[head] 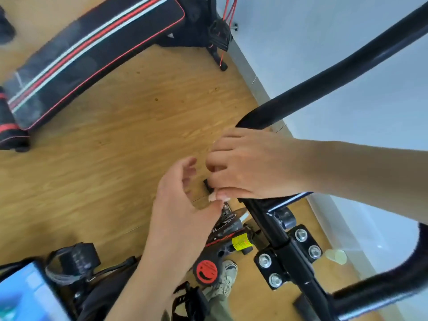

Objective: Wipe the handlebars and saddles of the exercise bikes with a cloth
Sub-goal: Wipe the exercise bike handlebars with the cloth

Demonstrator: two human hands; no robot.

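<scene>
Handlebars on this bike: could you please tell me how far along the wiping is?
Nothing looks visibly wiped yet. The left hand and right hand meet at the handlebar end, but no cloth is plainly visible. Handlebars and saddles seem left to do; no saddle is in view.

Black foam-padded handlebar (324, 79): right hand (250, 163) curled over its bend; left hand (183, 205) loose-fingered just beside; red round knob (206, 269) below.

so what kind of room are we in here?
Probably a home gym or small fitness room: black exercise-bike handlebars, a padded bench with red and white stripes, and a red knob on the bike frame, all on a wood-look floor.
</scene>
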